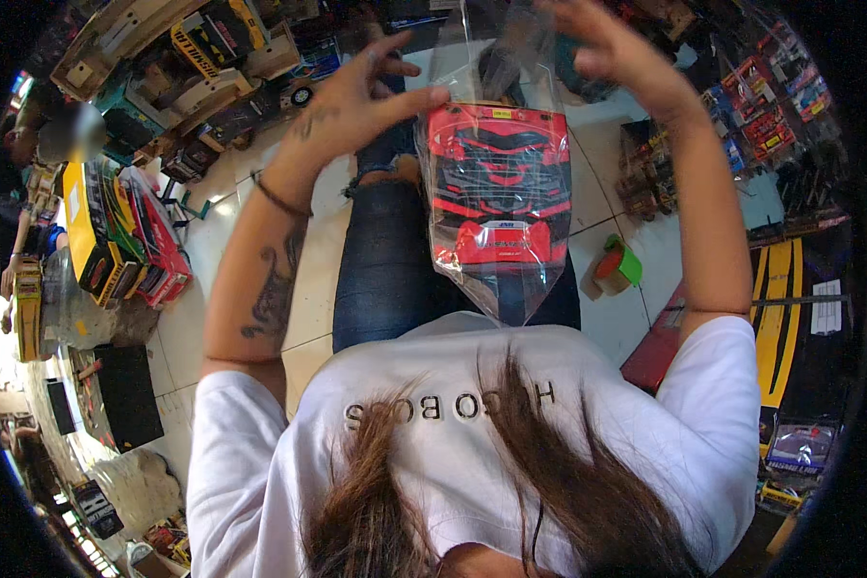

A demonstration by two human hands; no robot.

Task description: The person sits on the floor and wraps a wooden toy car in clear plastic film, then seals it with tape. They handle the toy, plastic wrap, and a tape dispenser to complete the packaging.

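Observation:
In front of my lap is a clear plastic bag (496,289) with a pointed lower end. Inside it shows a red and black panel (501,188) patterned like the front of a vehicle. My left hand (380,101) is beside the bag's upper left edge, its fingers spread and its thumb tip against or just in front of the plastic. Near the bag's top right, my right hand (617,53) is raised with its fingers apart; it is partly blurred and reaches the picture's upper edge. The bag's top runs out of view, so what holds it up is unclear.
Yellow, green and red toy trucks (116,236) stand on the left. Wooden toy truck bodies (125,39) fill the upper left. Packaged goods (756,106) hang at the upper right. A green and orange container (615,268) sits on the tiled floor right of my legs.

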